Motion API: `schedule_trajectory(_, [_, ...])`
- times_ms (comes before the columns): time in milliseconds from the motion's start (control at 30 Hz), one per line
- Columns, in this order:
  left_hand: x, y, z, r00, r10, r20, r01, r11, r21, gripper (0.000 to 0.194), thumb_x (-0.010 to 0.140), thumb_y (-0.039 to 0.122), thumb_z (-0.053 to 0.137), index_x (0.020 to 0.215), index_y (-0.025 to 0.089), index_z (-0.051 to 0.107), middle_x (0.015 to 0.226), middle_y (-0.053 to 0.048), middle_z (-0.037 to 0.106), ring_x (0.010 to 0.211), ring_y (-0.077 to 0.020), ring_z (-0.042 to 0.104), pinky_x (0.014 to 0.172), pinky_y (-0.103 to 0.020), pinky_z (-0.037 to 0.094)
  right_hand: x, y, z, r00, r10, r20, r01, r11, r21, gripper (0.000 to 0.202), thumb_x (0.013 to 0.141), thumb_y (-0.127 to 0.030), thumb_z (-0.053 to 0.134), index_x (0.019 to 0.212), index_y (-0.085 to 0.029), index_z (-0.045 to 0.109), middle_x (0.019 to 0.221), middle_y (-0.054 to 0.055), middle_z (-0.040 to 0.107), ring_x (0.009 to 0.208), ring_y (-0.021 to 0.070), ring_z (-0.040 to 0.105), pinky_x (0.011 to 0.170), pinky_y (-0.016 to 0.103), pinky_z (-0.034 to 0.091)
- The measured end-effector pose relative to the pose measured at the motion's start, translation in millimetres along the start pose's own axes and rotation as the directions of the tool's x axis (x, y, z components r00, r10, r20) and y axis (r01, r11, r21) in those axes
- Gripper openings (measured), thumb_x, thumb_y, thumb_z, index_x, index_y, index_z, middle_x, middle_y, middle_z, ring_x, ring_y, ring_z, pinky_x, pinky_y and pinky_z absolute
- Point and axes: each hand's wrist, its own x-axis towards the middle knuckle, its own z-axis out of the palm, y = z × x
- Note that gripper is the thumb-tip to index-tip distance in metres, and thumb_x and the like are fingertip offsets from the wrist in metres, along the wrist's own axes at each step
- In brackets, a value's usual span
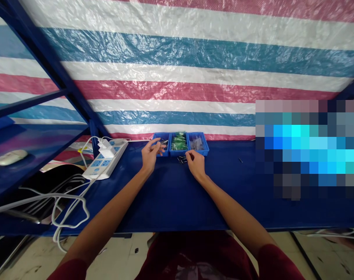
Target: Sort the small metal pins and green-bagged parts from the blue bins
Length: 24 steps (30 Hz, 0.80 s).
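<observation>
My left hand [151,153] hovers at the left blue bin [156,136], its fingers spread and partly over the bin. Small dark and silver pin-like parts [164,143] lie in that bin. My right hand [196,162] is closed in a pinch just in front of the bins; what the fingertips hold, if anything, is too small to make out. Beside them, several small dark and silver pieces [182,159] lie on the blue table. The middle bin [172,154] contains green packets [179,144], and the right bin [207,147] contains clear greyish packets [196,144].
To the left stands a white power strip [105,161] with a white plug [106,147] and looping cables [68,210]. One small dark piece [240,160] lies right of the bins on the table [165,202]. A striped sheet [179,70] hangs behind. The right side is pixelated.
</observation>
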Motion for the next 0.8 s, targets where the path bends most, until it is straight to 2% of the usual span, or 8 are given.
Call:
schedule_trajectory(100, [6.9,-1.1,-4.8,0.997,-0.066,0.025,0.067,0.998,-0.023,0.054,0.081,0.046,0.064,0.124,0.015,0.054,0.101,-0.013,0.071,0.072,-0.0164,0.068,0.057,-0.024,0.052,1.3,1.2,-1.0,0.991,0.089,0.098,-0.076,0.989,-0.13,0.022,0.087,-0.026,0.05,0.072,-0.02,0.064,0.069,0.002,0.066,0.066,0.0171,0.059,0.063,0.026,0.04])
schedule_trajectory(167, [6.5,-1.5,-5.4,0.996,-0.057,0.071,0.054,0.998,0.038,0.052,0.083,0.047,0.061,0.124,0.016,0.054,0.106,-0.014,0.069,0.07,-0.0155,0.068,0.054,-0.023,0.051,2.3,0.5,-2.3,0.97,0.161,0.181,-0.111,0.959,-0.26,0.017,0.085,-0.023,0.052,0.076,-0.02,0.066,0.075,0.002,0.068,0.072,0.0175,0.061,0.063,0.026,0.039])
schedule_trajectory(267, [-1.0,-1.9,-2.9,0.986,0.035,0.161,-0.073,0.971,0.23,0.037,0.084,0.044,0.059,0.106,0.015,0.064,0.096,-0.009,0.069,0.062,-0.0133,0.063,0.048,-0.021,0.046,4.1,-1.1,-5.0,0.933,0.235,0.273,-0.098,0.895,-0.435,0.014,0.083,-0.019,0.054,0.088,-0.021,0.067,0.087,0.003,0.069,0.083,0.0182,0.062,0.066,0.025,0.039])
schedule_trajectory(333, [-7.6,-2.2,-0.5,0.964,0.109,0.243,-0.196,0.909,0.368,0.029,0.087,0.04,0.056,0.096,0.015,0.068,0.088,-0.007,0.069,0.061,-0.0126,0.061,0.049,-0.021,0.045,5.3,-1.4,-6.5,0.918,0.254,0.304,-0.075,0.864,-0.498,0.016,0.083,-0.019,0.055,0.094,-0.021,0.067,0.094,0.004,0.068,0.089,0.0191,0.061,0.068,0.026,0.04])
schedule_trajectory(433, [-14.9,-4.2,1.4,0.906,0.192,0.376,-0.373,0.781,0.501,0.025,0.09,0.034,0.052,0.093,0.017,0.07,0.09,-0.006,0.07,0.065,-0.0133,0.062,0.055,-0.023,0.047,6.2,-0.4,-7.6,0.905,0.257,0.34,-0.039,0.844,-0.535,0.015,0.084,-0.02,0.055,0.092,-0.021,0.067,0.099,0.005,0.067,0.092,0.0197,0.061,0.07,0.026,0.04])
schedule_trajectory(533, [-17.1,-8.8,0.9,0.849,0.22,0.48,-0.487,0.678,0.551,0.023,0.091,0.029,0.05,0.095,0.018,0.07,0.086,-0.005,0.071,0.072,-0.0152,0.064,0.062,-0.024,0.048,6.7,1.4,-7.8,0.897,0.238,0.372,-0.002,0.844,-0.536,0.014,0.084,-0.018,0.054,0.088,-0.021,0.067,0.097,0.005,0.067,0.091,0.0196,0.061,0.068,0.026,0.039])
schedule_trajectory(633, [-16.6,-14.1,-0.8,0.816,0.225,0.532,-0.538,0.63,0.56,0.022,0.092,0.027,0.05,0.098,0.018,0.069,0.087,-0.004,0.072,0.076,-0.0159,0.066,0.069,-0.025,0.05,7.4,4.1,-7.8,0.892,0.22,0.395,0.028,0.845,-0.534,0.013,0.084,-0.017,0.054,0.086,-0.021,0.066,0.095,0.005,0.066,0.089,0.0195,0.06,0.066,0.026,0.038])
schedule_trajectory(800, [-15.8,-17.8,-2.3,0.802,0.213,0.558,-0.559,0.598,0.575,0.021,0.092,0.025,0.05,0.098,0.018,0.069,0.092,-0.004,0.073,0.08,-0.0165,0.067,0.076,-0.027,0.05,8.1,7.7,-7.0,0.893,0.182,0.413,0.063,0.856,-0.514,0.01,0.084,-0.015,0.056,0.082,-0.02,0.064,0.093,0.005,0.065,0.086,0.019,0.06,0.063,0.027,0.035])
